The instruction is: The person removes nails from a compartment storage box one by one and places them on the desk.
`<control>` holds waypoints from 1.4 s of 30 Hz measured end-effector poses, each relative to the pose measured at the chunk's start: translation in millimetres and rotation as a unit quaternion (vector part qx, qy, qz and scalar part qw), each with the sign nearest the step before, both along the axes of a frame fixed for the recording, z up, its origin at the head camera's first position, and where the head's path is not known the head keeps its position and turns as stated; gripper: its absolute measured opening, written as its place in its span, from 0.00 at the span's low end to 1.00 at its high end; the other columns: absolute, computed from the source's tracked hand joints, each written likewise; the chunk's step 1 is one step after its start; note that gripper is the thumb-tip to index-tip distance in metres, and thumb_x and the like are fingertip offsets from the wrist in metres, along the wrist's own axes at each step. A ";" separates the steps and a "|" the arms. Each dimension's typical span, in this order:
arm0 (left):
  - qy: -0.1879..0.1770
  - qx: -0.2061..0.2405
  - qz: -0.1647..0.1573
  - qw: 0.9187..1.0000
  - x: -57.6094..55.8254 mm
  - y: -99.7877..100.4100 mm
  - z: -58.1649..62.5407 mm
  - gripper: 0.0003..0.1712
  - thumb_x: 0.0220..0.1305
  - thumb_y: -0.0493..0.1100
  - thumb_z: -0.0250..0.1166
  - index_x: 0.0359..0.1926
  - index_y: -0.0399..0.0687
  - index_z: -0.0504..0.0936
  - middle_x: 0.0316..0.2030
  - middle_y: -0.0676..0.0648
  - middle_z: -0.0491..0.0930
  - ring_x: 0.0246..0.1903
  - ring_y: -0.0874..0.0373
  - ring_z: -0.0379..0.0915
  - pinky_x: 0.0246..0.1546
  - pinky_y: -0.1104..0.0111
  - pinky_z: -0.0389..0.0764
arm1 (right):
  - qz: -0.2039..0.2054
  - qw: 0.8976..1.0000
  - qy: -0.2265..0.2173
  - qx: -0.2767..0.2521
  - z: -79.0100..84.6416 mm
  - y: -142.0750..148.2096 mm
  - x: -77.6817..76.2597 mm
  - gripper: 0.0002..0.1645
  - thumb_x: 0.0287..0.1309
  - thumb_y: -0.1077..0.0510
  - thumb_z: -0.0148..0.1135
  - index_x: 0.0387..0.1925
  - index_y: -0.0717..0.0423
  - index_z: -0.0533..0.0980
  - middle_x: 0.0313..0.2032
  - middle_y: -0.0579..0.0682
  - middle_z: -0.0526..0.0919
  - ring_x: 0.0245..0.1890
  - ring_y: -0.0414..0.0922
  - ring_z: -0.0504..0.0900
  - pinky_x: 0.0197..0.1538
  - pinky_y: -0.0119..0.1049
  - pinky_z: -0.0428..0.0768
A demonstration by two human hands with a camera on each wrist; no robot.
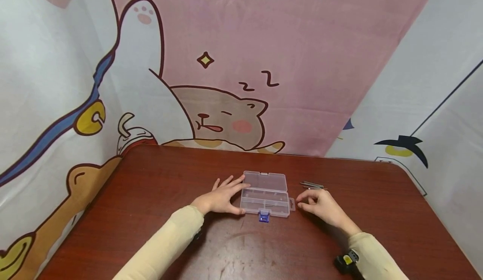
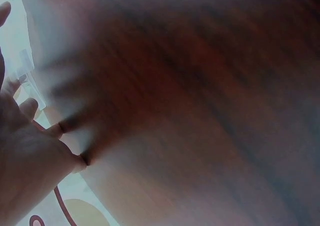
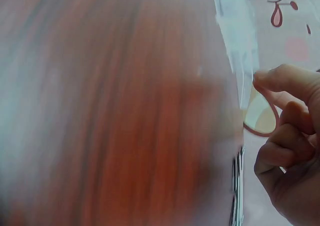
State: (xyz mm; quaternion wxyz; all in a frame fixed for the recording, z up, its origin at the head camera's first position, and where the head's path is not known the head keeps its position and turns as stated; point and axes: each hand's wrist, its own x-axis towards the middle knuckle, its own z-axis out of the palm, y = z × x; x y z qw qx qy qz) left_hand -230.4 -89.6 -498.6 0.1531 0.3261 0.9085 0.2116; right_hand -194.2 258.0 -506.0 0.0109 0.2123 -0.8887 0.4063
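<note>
A clear plastic compartment box [image 1: 265, 194] lies on the table with its lid raised back and a blue latch [image 1: 264, 217] at its front. My left hand [image 1: 220, 198] is at the box's left side, fingers spread and mostly straight, thumb by the near corner and a forefinger over the edge. Just right of the box's hanging tab is my right hand [image 1: 318, 204], its thumb and forefinger slightly apart, with nothing visible between them. In the right wrist view, its other fingers [image 3: 287, 141] are curled. Several thin metal rods [image 1: 312, 185], perhaps nails, lie behind it.
The red-brown wooden table [image 1: 181, 167] extends around the box on all sides. A cartoon-printed cloth [image 1: 302, 62] hangs behind the table's far edge. A black device [image 1: 345, 261] is worn on the right wrist.
</note>
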 end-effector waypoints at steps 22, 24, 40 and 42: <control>0.005 -0.001 0.003 1.000 0.3 -0.5 -1.5 0.47 0.55 0.62 0.69 0.72 0.61 0.61 0.76 0.52 0.42 0.72 0.41 0.38 0.63 0.37 0.37 | 0.051 0.997 0.004 -0.063 1.5 -52.9 -0.5 0.04 0.54 0.67 0.68 0.31 0.56 0.82 0.15 0.35 0.61 0.16 0.30 0.57 0.20 0.26 0.59; 0.004 0.000 0.004 1.000 0.4 -0.3 -1.4 0.46 0.55 0.62 0.69 0.72 0.61 0.61 0.76 0.52 0.42 0.72 0.41 0.38 0.63 0.37 0.37 | 0.051 0.997 -0.005 -0.056 1.2 -56.2 0.4 0.04 0.55 0.66 0.68 0.32 0.55 0.83 0.15 0.35 0.61 0.16 0.30 0.57 0.21 0.26 0.60; 0.004 0.001 0.005 1.000 0.5 0.0 -0.9 0.46 0.55 0.61 0.69 0.72 0.60 0.61 0.76 0.51 0.43 0.72 0.40 0.38 0.63 0.37 0.38 | 0.039 0.999 0.018 0.029 -2.1 -75.0 -1.6 0.05 0.52 0.63 0.71 0.31 0.51 0.87 0.20 0.36 0.80 0.13 0.28 0.60 0.17 0.27 0.61; 0.004 0.001 0.004 1.000 0.2 -0.3 -1.1 0.46 0.55 0.62 0.69 0.72 0.60 0.61 0.76 0.51 0.43 0.72 0.40 0.38 0.63 0.37 0.38 | 0.031 0.998 0.022 0.047 -1.3 -76.6 -1.2 0.05 0.52 0.63 0.71 0.31 0.51 0.88 0.26 0.39 0.85 0.15 0.28 0.63 0.18 0.27 0.63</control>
